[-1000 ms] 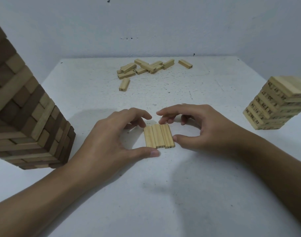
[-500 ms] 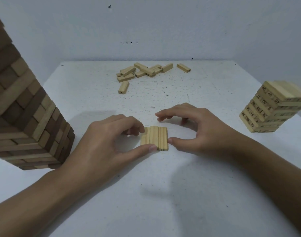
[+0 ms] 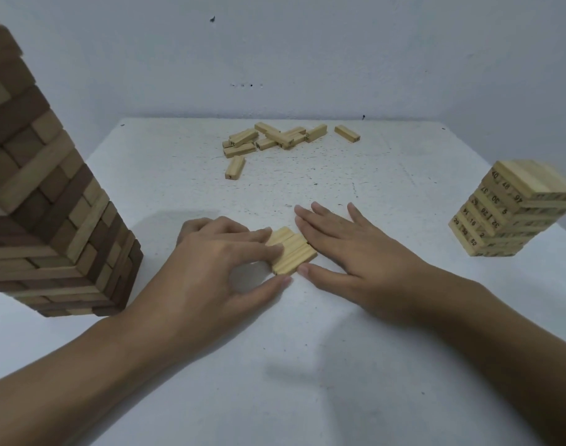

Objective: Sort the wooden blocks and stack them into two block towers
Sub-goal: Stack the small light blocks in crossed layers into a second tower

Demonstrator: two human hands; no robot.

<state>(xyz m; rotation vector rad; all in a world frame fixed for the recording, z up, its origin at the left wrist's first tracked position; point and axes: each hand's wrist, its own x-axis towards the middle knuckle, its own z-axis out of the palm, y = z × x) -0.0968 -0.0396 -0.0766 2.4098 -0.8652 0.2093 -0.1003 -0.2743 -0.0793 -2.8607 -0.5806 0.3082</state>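
Note:
Three light wooden blocks lie side by side as one flat set of blocks [image 3: 291, 251] on the white table, turned at an angle. My left hand [image 3: 217, 262] pinches the set between thumb and fingers on its left side. My right hand [image 3: 346, 246] lies flat with fingers spread, its inner edge and thumb pressed against the set's right side. A tall tower of mixed dark and light blocks [image 3: 50, 220] stands at the left. A shorter tower of light numbered blocks [image 3: 513, 210] stands at the right.
A loose pile of several light numbered blocks [image 3: 275, 140] lies at the far middle of the table [image 3: 307, 365], with a single block [image 3: 235, 167] in front of it. A pale wall rises behind the table's far edge.
The three-block set has turned from straight to an angle. My right hand has flattened from a curled pinch to spread fingers against the set. My left hand stays on the set.

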